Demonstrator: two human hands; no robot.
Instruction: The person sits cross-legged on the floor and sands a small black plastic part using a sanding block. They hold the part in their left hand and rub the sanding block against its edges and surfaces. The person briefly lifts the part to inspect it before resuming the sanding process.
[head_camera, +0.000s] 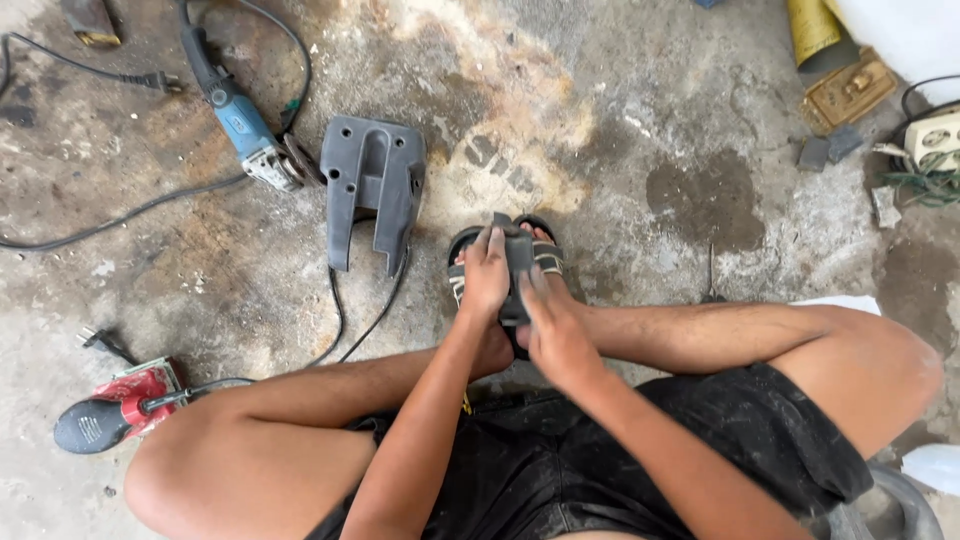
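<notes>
I sit low over a stained concrete floor with my knees spread. My left hand (484, 278) and my right hand (552, 322) both grip a small dark grey part (518, 262), held upright between them just above my sandalled feet (548, 258). The fingers of both hands wrap its sides, and its lower end is hidden by my hands. A larger grey plastic housing cover (371, 187) lies on the floor to the left of my hands, about a hand's width away.
A blue angle grinder (243, 128) with a black cord lies at the upper left. A red and black power tool (118, 408) sits by my left knee. A wall socket box (934, 138), a brass plate (851, 90) and small scraps lie at the upper right.
</notes>
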